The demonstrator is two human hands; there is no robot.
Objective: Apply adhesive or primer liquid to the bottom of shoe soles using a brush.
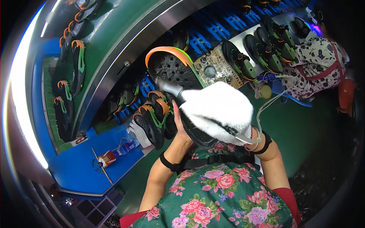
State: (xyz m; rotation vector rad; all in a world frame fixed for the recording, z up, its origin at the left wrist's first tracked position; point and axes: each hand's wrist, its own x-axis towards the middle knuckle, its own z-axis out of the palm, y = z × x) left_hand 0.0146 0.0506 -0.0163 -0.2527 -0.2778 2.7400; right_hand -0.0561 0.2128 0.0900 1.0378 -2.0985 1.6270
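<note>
The black sole [172, 68] is held before the person's chest, in the middle of the scene. Its long axis goes slantwise, from far left to near right; the rounded end with orange rim points far, and the dark end points near, toward the apron [224, 197]. The left hand [183, 133] holds it by the left edge: the thumb lies along the side, and the other fingers are hidden below. The right hand [218, 110], in one white glove, is closed around one brush [174, 88], whose tip points far left, over the sole's left edge; whether it touches, I cannot tell.

Of orange-rimmed clogs [146, 123], at least two stand just left of the sole. At right there are at least four dark sandals [262, 53], partly overlapping. On the blue table [76, 167], near left, I count one bottle [127, 147] and one thin stick [102, 166].

The curved steel edge [114, 66] bounds the room at the left. To the right, green floor [281, 125] stretches between the gloved hand and another person's patterned garment [317, 62].
</note>
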